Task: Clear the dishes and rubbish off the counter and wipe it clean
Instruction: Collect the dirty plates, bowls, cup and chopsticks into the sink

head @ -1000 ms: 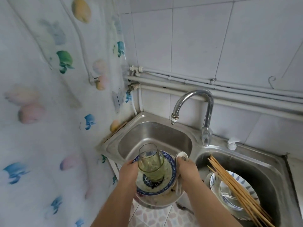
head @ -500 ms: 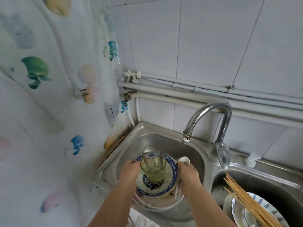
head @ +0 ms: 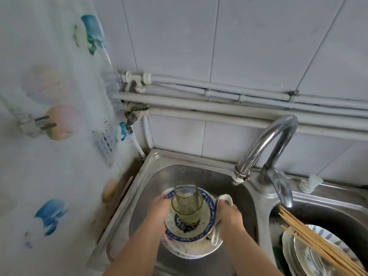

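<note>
The stack of blue-rimmed and white bowls [head: 190, 235] you hold fills the near half of the left stainless-steel sink basin [head: 199, 175]; only bare steel at 12 o'clock is open. At 2 o'clock the curved chrome tap [head: 266, 136] overhangs the basin. At 3 o'clock white patterned plates [head: 298, 253] and bamboo chopsticks [head: 320, 246] crowd the right basin [head: 338, 212], and at 9 o'clock the fruit-printed plastic curtain [head: 59, 176] hangs close.

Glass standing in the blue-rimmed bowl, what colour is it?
Pale green, see-through: the glass shows best in the head view.

Chrome faucet [head: 282, 122], white wall pipes [head: 199, 105], grey tiles [head: 249, 36], fruit-printed plastic sheet [head: 49, 166]
</note>
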